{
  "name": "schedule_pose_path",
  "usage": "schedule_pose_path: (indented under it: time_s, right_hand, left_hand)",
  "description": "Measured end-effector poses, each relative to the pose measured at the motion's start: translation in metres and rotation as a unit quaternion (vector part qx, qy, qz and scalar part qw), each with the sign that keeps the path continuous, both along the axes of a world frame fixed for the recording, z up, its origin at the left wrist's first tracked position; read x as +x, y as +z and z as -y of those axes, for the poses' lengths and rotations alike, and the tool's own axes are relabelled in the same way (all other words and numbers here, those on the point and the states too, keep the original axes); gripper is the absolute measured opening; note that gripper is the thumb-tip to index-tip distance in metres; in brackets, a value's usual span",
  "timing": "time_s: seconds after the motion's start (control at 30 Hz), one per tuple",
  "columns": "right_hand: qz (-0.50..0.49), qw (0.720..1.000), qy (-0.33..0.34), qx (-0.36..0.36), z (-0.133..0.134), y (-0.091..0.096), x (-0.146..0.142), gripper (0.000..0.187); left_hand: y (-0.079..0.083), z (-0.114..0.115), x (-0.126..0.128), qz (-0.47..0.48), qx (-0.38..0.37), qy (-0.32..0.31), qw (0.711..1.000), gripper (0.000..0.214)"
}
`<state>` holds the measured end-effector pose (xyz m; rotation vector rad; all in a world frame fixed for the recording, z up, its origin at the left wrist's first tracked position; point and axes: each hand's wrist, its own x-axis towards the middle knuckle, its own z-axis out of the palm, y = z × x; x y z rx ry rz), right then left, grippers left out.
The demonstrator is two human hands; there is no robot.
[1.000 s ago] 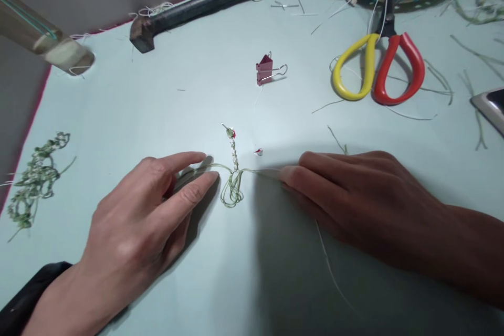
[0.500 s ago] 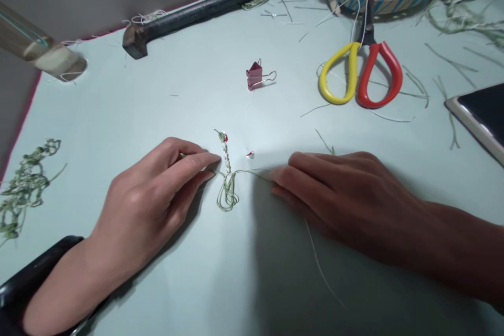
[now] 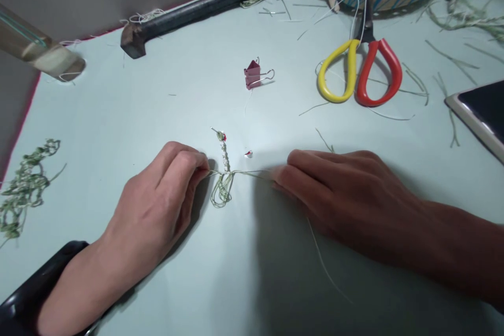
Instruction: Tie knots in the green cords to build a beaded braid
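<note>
Left hand [image 3: 159, 205] and right hand [image 3: 338, 194] pinch thin cord [image 3: 244, 171], likely light and limp, best gripped close beside the braid [image 3: 224, 156] between them.

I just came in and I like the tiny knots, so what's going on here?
A person has both hands on thin green cords. The left hand pinches cords on one side of a small knotted strip, and the right hand holds cords on the other side. The strip lies on the table between the hands, with loose green loops at its near end. Farther back, a binder clip and scissors lie unheld.
</note>
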<state>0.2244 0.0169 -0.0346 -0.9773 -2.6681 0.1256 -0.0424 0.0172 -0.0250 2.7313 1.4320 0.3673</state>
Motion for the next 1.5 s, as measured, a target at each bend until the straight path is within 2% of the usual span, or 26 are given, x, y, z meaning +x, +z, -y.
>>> schedule_pose_path:
  time_s: [0.13,0.3,0.43,0.6,0.8,1.2,1.5]
  right_hand:
    - [-0.001,1.0,-0.001,0.006,-0.001,0.001,-0.001,0.028]
    - [0.002,1.0,0.0,0.008,0.001,0.003,-0.002,0.023]
    - [0.007,1.0,0.003,0.016,0.004,0.004,0.0,0.026]
    - [0.001,1.0,0.018,0.004,0.006,0.005,0.0,0.03]
    - [-0.002,1.0,0.006,-0.023,0.008,0.006,-0.003,0.031]
    - [0.037,0.997,-0.015,-0.061,0.026,0.011,0.005,0.027]
    - [0.049,0.999,0.0,-0.018,0.047,0.006,0.019,0.03]
  left_hand:
    - [-0.002,0.001,0.001,0.007,0.007,-0.009,1.0,0.011]
    - [-0.001,0.004,0.002,-0.002,0.016,-0.02,1.0,0.017]
    - [0.0,0.008,0.002,-0.006,0.022,-0.024,0.999,0.022]
    - [0.002,0.011,0.0,-0.016,0.034,-0.033,0.999,0.023]
    - [0.002,0.016,0.001,-0.038,0.052,-0.054,0.996,0.031]
    - [0.003,0.045,0.006,-0.053,0.098,-0.054,0.992,0.042]
    - [0.001,0.076,0.01,-0.062,0.099,-0.02,0.993,0.05]
